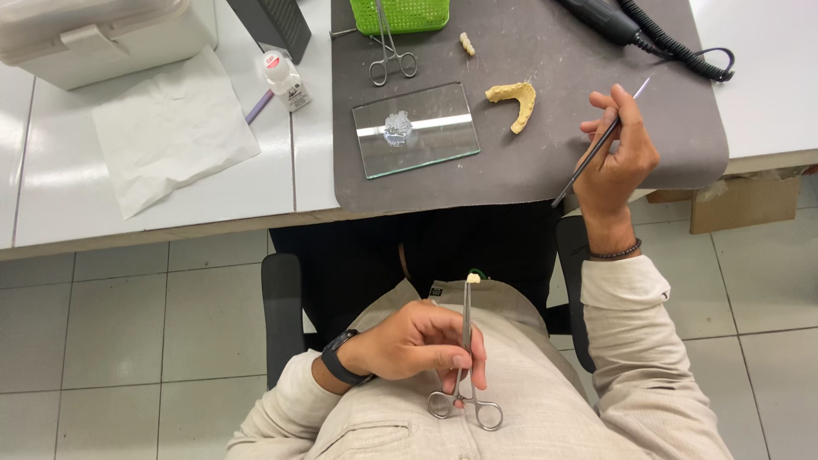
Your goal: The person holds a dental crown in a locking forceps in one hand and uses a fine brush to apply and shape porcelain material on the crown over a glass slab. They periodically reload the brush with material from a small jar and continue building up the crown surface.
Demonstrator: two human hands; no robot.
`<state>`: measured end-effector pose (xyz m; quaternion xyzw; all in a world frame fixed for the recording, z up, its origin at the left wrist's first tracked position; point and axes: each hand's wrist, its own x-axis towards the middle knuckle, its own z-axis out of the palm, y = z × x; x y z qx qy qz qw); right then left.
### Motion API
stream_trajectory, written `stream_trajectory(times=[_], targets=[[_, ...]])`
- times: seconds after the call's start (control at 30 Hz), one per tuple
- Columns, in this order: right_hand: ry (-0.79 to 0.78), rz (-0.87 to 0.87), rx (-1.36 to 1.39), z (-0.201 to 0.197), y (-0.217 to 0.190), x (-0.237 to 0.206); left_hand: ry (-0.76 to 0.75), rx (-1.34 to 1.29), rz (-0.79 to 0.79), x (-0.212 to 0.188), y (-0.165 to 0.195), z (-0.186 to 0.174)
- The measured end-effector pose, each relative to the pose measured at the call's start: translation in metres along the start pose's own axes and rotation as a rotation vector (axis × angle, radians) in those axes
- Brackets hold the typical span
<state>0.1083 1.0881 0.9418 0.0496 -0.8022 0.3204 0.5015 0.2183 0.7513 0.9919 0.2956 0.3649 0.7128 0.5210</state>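
Note:
My left hand [422, 341] rests over my lap and grips steel clamp forceps [466, 358], their ring handles toward me. The forceps' tip pinches a small cream-coloured tooth [474, 278]. My right hand [618, 153] is raised at the table's front edge and holds a thin dark brush [596, 146], its pale tip pointing up and away. On the grey mat [528, 162] lie a glass slab [417, 129] with a white smear in its middle and a yellow jaw-shaped cast [517, 99].
A second pair of forceps [389, 58] and a green perforated tray [400, 14] sit at the mat's far edge, with a small tooth piece [467, 43] nearby. A white tissue [170, 128], small bottle [284, 78], white box [94, 34] and black handpiece with coiled cord [648, 34] are around.

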Motion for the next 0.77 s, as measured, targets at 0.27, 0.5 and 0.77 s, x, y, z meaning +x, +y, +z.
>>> stream_trajectory(times=[0.27,0.5,0.77], targets=[[0.044,-0.169,-0.125,-0.024,-0.031,0.023,0.249,0.021,0.03,0.014,0.01,-0.004],[-0.312,-0.235,0.082,-0.059,-0.115,-0.008,0.436,0.031,0.109,0.017,0.008,-0.002],[-0.331,-0.345,-0.073,-0.038,-0.146,-0.017,0.518,0.088,0.117,0.013,0.008,0.003]])
